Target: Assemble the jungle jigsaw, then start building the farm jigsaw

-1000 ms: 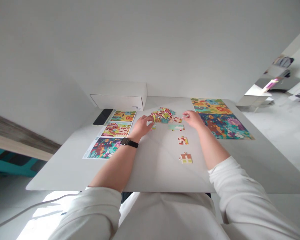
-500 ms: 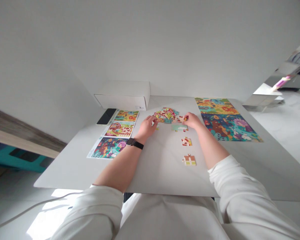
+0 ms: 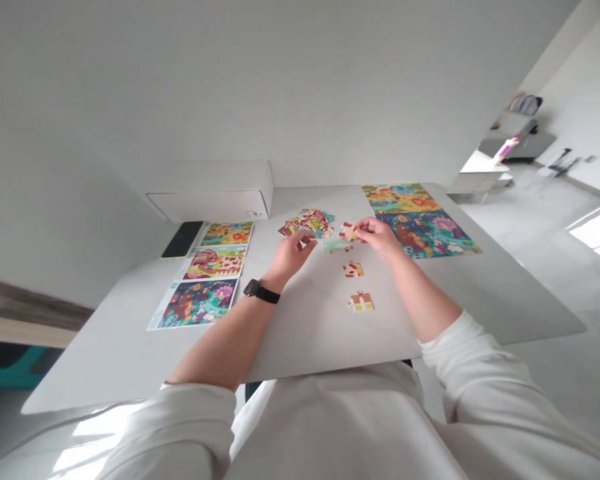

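Observation:
My right hand [image 3: 377, 238] pinches a cow-patterned puzzle piece [image 3: 347, 231], pale with red-brown patches, and holds it beside the heap. My left hand [image 3: 293, 255], with a black watch at the wrist, is curled with thumb and forefinger close together at the near edge of the heap. Whatever it grips, if anything, cannot be made out. The heap of loose puzzle pieces [image 3: 310, 220] lies just beyond. Between the hands is a pale green strip of puzzle [image 3: 335, 246]. Nearer me lie a red-patched piece [image 3: 353, 269] and a brown and yellow piece [image 3: 361, 302].
At left, a reference sheet with three pictures [image 3: 203, 273] lies by a phone [image 3: 183, 239]. A white box [image 3: 207, 205] stands against the wall behind. Two finished-looking colourful pictures [image 3: 420, 223] lie at the right of the white table [image 3: 300, 340].
The view has swung to the right. My right hand has drawn the cow-patterned piece slightly clear of the heap. My left hand stays by the heap's near edge.

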